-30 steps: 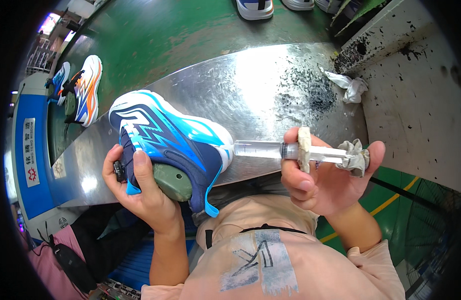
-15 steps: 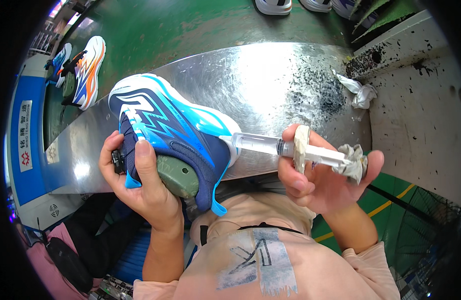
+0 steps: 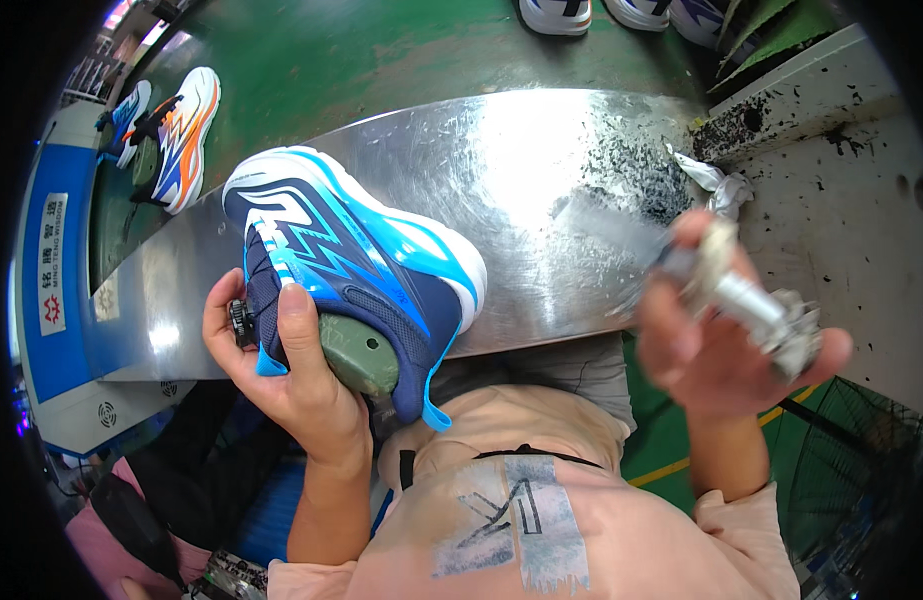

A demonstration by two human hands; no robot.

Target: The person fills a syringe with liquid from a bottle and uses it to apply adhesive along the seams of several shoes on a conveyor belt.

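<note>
A navy and bright-blue running shoe (image 3: 381,240) with a white sole lies tilted on its side above the steel plate, toe toward the far left. Inside its opening sits a green shoe last (image 3: 359,355). My left hand (image 3: 296,370) grips the shoe at the collar and tongue, thumb on the near side, fingers by a black knob. Apart from the shoe, over the right part of the plate, my right hand (image 3: 716,330) holds a clear syringe (image 3: 746,300) wrapped with dirty whitish tape or cloth. The syringe's front end is smeared by motion.
The shiny steel plate (image 3: 441,130) has black stains at its right. A crumpled white cloth (image 3: 719,185) lies beside a stained pale panel (image 3: 831,190). White-orange shoes (image 3: 188,140) stand at the far left, more shoes (image 3: 556,14) at the far edge. Another person's dark-clothed leg (image 3: 186,440) shows lower left.
My right hand has pulled the syringe away from the shoe's heel side, moving right and slightly nearer. My left hand and the shoe have barely shifted.
</note>
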